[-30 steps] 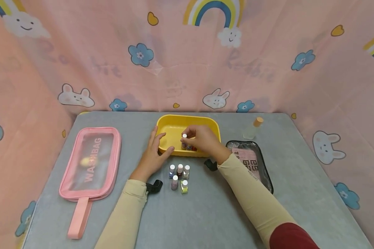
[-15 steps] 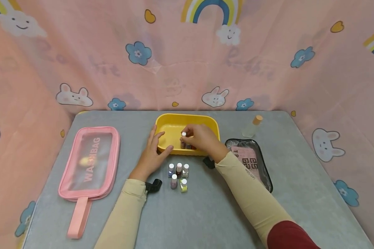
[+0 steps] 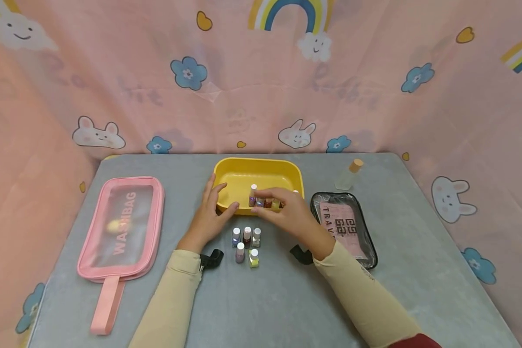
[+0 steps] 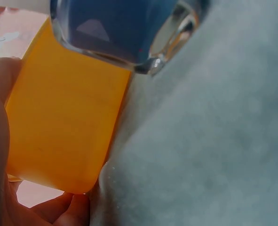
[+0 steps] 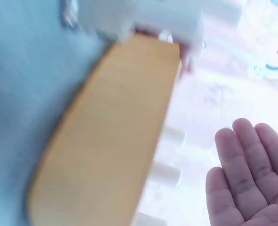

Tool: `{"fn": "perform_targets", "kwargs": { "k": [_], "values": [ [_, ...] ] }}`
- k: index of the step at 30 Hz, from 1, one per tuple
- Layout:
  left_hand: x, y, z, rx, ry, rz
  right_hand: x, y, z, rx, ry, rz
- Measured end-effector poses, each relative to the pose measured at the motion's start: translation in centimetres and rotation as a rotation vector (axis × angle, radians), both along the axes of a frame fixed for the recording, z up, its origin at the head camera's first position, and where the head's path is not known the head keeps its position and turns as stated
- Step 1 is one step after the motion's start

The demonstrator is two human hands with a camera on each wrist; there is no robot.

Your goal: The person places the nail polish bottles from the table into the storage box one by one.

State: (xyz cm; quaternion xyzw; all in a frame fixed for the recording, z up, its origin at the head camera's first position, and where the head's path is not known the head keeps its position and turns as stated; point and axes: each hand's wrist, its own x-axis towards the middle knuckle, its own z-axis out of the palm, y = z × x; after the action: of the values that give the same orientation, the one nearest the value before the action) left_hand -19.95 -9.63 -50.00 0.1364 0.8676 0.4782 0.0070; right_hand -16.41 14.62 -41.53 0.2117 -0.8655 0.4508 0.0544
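A yellow tray holds a row of small nail polish bottles along its near wall, with white caps. My left hand rests at the tray's left end, thumb by the near rim and fingers spread along the side; the left wrist view shows fingertips against the tray's end. My right hand hovers over the near rim beside the row, partly covering it. Its fingers look straight and hold nothing in the right wrist view. Several more nail polish bottles stand on the table before the tray.
A pink wash bag with a strap lies at the left. To the right are a black-edged clear pouch and a glass bottle with an orange cap. A printed pink curtain hangs behind the grey table.
My right hand has let go of the nail polish bottle, which stands in the tray, and drawn back toward the near right. My left hand stays at the tray.
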Motion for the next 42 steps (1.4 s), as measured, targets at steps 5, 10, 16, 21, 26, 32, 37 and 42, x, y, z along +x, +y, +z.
{"fn": "perform_targets", "kwargs": {
  "k": [5,10,16,21,26,32,37,42],
  "values": [
    [0.0,-0.1,0.2,0.0,-0.005,0.004,2.9,0.4,-1.6,0.045,0.039,0.039],
    [-0.1,0.0,0.4,-0.006,-0.009,0.003,4.0,0.4,-3.4,0.093,-0.033,0.038],
    [0.1,0.0,0.3,-0.012,-0.008,0.009,4.0,0.3,-4.9,0.066,-0.092,-0.002],
    [0.1,0.1,0.2,-0.003,0.002,0.005,3.8,0.3,-5.6,0.094,-0.076,-0.02],
    [0.1,0.0,0.3,0.011,0.006,0.003,3.7,0.2,-5.5,0.104,-0.066,-0.018],
    [0.2,0.0,0.2,0.006,-0.003,0.003,3.4,0.1,-5.6,0.102,-0.09,-0.003],
    [0.2,0.0,0.2,0.006,-0.005,0.001,2.9,0.2,-5.6,0.078,-0.142,-0.002],
    [0.2,0.2,0.3,-0.003,0.0,0.005,2.0,0.5,-4.7,0.047,-0.198,-0.016]
  ]
}}
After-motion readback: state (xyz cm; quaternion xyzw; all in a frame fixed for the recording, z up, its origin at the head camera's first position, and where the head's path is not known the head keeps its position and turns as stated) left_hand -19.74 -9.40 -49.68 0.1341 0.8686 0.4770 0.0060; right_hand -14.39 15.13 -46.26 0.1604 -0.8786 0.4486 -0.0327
